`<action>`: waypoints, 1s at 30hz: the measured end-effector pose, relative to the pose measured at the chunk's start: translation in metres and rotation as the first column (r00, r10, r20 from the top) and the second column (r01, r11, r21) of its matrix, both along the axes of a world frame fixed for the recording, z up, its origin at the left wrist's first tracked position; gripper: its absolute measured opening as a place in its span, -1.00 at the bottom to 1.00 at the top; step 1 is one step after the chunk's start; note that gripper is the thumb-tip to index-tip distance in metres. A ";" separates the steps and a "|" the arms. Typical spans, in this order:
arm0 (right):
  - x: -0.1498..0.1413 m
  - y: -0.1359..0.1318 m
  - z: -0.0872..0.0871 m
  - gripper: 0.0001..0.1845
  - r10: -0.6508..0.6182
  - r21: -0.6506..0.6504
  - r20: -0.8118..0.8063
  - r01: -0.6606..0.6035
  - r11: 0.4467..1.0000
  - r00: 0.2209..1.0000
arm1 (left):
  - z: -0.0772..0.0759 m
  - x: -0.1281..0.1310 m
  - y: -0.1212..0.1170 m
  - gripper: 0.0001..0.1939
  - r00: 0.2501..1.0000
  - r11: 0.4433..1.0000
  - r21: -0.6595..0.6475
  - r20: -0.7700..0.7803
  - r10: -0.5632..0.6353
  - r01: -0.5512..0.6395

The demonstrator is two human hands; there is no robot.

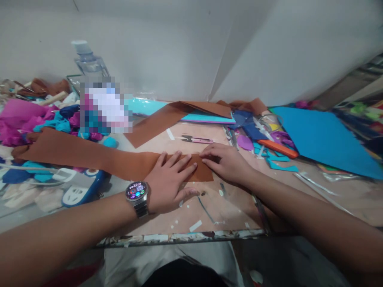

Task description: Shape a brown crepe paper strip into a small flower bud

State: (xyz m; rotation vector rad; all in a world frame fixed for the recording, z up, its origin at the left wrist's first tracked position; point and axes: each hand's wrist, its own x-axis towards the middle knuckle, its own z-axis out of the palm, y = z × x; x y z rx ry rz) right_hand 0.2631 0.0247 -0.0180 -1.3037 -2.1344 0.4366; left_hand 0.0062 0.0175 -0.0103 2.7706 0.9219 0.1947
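Observation:
A long brown strip of thin sheet material runs across the table, its left part bent upward over the scraps. My left hand, wearing a watch, lies flat on it with spread fingers, pressing near its right end. At the strip's upper edge close to that end, my right hand has thumb and forefinger pinched together on the material. Just beyond the fingers lie small pink-handled thread snips. A second brown strip, folded over, rests farther back.
A blue and white power strip and piles of coloured scraps crowd the left. A bottle stands behind. On the right are an orange cutter and a large blue sheet. A wall closes the back.

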 end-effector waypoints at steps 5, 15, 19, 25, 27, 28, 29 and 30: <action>0.001 0.000 0.000 -0.84 0.014 0.017 0.004 -0.014 1.000 1.000 | 0.001 0.001 -0.005 -0.19 0.999 0.999 -0.019 -0.023 0.036 -0.036; -0.004 -0.003 0.002 -0.73 0.200 0.046 0.013 -0.201 0.979 0.980 | 0.011 -0.004 -0.015 -0.19 0.993 0.988 0.100 -0.030 0.118 -0.114; -0.005 -0.003 0.004 -0.70 0.237 0.033 -0.008 -0.236 0.971 0.972 | 0.010 -0.002 -0.016 -0.20 0.998 0.991 0.120 0.015 0.065 -0.066; -0.004 -0.003 0.002 -0.73 0.202 0.028 -0.009 -0.201 0.979 0.979 | 0.000 0.000 -0.011 -0.10 0.996 0.997 0.040 0.055 -0.064 0.061; -0.002 -0.003 0.001 -0.73 0.183 0.032 -0.011 -0.182 0.983 0.983 | -0.002 0.001 -0.010 -0.11 0.998 0.998 0.037 0.048 -0.048 0.047; -0.002 -0.003 0.001 -0.73 0.178 0.032 -0.010 -0.178 0.984 0.984 | -0.003 0.001 -0.011 -0.12 0.998 0.998 0.040 0.049 -0.045 0.043; -0.001 -0.004 0.001 -0.72 0.175 0.030 -0.010 -0.175 0.984 0.985 | -0.003 0.001 -0.011 -0.14 0.998 0.998 0.043 0.052 -0.044 0.041; -0.001 -0.004 0.001 -0.71 0.168 0.023 -0.009 -0.168 0.986 0.986 | -0.003 0.002 -0.011 -0.16 0.997 0.998 0.045 0.059 -0.044 0.041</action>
